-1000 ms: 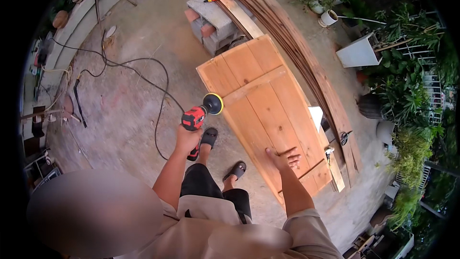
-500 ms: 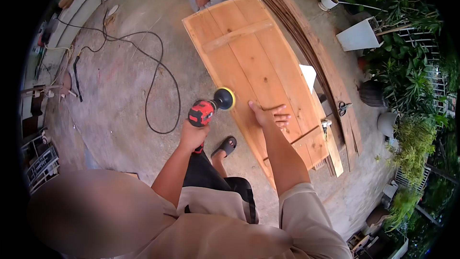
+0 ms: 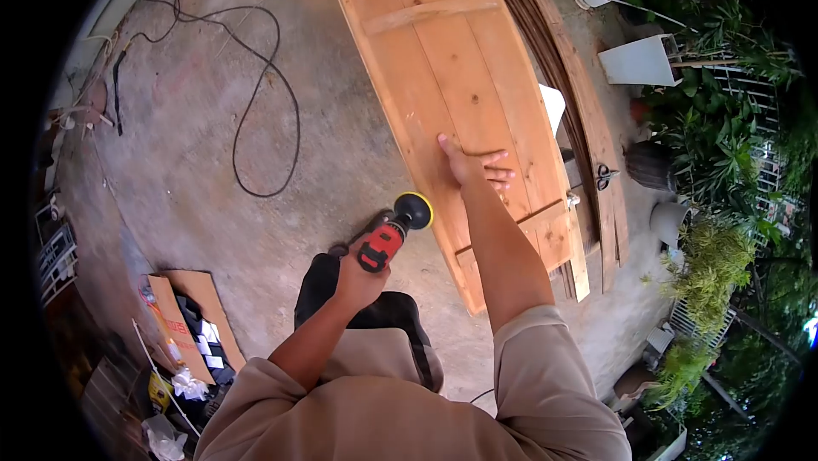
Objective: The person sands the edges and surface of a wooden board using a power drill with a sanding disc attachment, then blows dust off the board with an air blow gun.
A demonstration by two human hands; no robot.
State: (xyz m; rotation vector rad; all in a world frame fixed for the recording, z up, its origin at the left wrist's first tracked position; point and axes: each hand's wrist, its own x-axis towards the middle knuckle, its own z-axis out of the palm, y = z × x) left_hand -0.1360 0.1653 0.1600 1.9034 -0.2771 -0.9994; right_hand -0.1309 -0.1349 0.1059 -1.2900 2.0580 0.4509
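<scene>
My left hand (image 3: 361,280) is wrapped round the handle of a red and black power tool (image 3: 381,247). The tool's round black pad with a yellow rim (image 3: 413,210) is at the near left edge of a wooden panel (image 3: 452,60); whether they touch I cannot tell. My right hand (image 3: 477,167) lies on the panel with its fingers spread and nothing in it. The panel is made of joined boards, with a crosspiece (image 3: 433,13) near its far end and a dark groove (image 3: 520,224) near its close end.
Long planks (image 3: 554,43) run behind the panel, with scissors (image 3: 605,176) on them. A black cable (image 3: 271,69) loops over the concrete floor. An open cardboard box (image 3: 196,312) stands at lower left. White planters (image 3: 641,60) and plants (image 3: 716,273) line the right side.
The tool in my left hand has moved toward the panel's near end, along its left edge. My right hand stays spread on the panel. The view has shifted, bringing the cardboard box in.
</scene>
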